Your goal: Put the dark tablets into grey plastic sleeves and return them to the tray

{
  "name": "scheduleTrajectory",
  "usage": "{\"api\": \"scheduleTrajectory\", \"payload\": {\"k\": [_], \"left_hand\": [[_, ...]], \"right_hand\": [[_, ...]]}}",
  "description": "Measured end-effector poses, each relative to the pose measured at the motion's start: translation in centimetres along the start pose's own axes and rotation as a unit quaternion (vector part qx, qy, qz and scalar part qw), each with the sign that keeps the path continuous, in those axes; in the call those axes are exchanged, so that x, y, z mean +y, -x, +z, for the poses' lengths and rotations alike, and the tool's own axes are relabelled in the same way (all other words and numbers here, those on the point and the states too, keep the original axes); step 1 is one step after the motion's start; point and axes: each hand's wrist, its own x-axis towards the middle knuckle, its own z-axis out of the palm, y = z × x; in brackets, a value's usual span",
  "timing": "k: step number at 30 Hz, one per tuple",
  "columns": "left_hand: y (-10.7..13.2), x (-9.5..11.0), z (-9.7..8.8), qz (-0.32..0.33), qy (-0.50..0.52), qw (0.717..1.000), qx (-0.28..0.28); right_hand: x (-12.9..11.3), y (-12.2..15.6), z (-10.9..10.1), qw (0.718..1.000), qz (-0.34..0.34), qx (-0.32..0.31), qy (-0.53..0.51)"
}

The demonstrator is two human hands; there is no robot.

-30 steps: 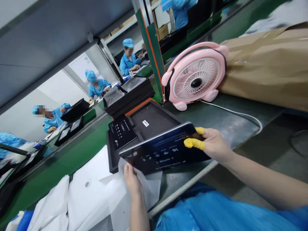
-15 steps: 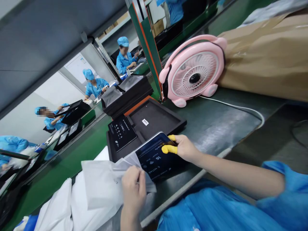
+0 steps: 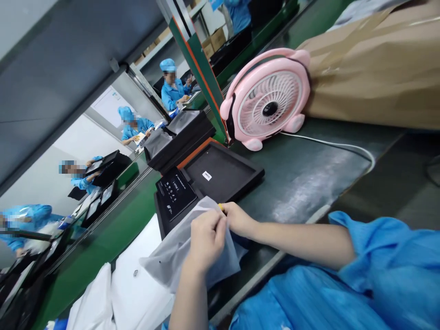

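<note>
My left hand (image 3: 205,238) pinches the open edge of a white foam sleeve (image 3: 178,254) that lies at the near edge of the belt. My right hand (image 3: 237,219), with yellow finger cots, grips the same edge from the right. The dark tablet is almost wholly inside the sleeve, and only a dark sliver (image 3: 245,239) shows under my right wrist. Just beyond my hands lies an open black box tray (image 3: 225,172) with a small black card (image 3: 176,192) on its left part.
A pink desk fan (image 3: 266,103) stands on the green belt (image 3: 302,169), its white cable (image 3: 340,146) running right. A brown paper package (image 3: 374,68) lies behind it. White sleeves (image 3: 134,293) are stacked at left. Several people in blue (image 3: 172,89) work along the line.
My right hand pushed the tablet leftwards into the sleeve, from fully exposed to nearly hidden. My left hand rose from under the sleeve to pinch its opening, and both hands met.
</note>
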Motion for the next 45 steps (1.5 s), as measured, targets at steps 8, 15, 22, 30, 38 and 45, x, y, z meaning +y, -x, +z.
{"api": "scheduleTrajectory", "payload": {"k": [8,15,22,30,38,45], "left_hand": [[2.5,-3.1,-7.8,-0.203,-0.096,0.974,-0.037],[5.4,-4.0,-6.7,-0.248,-0.032,0.957,0.147],[7.2,-6.5,-3.9,-0.284,0.107,0.887,0.348],[6.2,-6.6,0.6,-0.273,0.311,0.816,0.402],[5.4,-6.6,1.5,-0.253,0.297,0.833,0.393],[2.6,-3.6,-4.0,-0.151,0.190,0.844,0.479]], "right_hand": [[-4.4,-0.6,-0.4,0.993,-0.031,-0.062,0.096],[-7.1,-3.1,-2.9,0.984,-0.161,-0.062,0.054],[-2.3,-1.6,-3.5,0.994,-0.038,-0.067,0.081],[-8.3,-4.6,-2.0,0.971,-0.207,0.079,-0.088],[-9.5,-5.2,0.3,0.963,-0.180,0.045,-0.198],[-10.0,-5.1,2.1,0.953,-0.193,0.017,-0.233]]}}
